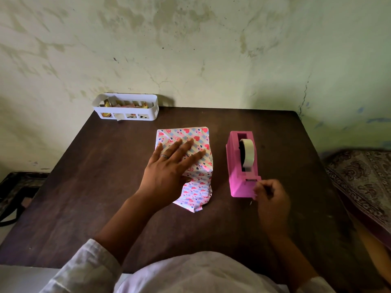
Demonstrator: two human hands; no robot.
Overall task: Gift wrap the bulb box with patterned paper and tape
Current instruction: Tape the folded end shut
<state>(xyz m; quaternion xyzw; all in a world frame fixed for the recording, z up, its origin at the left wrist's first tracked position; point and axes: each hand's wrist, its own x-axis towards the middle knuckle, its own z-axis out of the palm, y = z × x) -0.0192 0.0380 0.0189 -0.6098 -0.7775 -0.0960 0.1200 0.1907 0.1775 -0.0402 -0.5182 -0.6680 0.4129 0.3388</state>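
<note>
The left hand (pixel 169 166) lies flat with fingers spread, pressing down on the box wrapped in pink-and-white heart-patterned paper (pixel 191 157) in the middle of the dark brown wooden table (pixel 105 176). The right hand (pixel 269 194) pinches at the front of the pink plastic tape holder (pixel 241 166), probably a bit of clear tape. The far end looks folded shut. The near end still hangs loose and crumpled, so folding and taping are left.

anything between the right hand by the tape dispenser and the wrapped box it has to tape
Nothing visible does. Only bare dark wooden table lies between the right hand, at the pink tape dispenser, and the heart-patterned wrapped box, pressed flat by the left hand.
</note>
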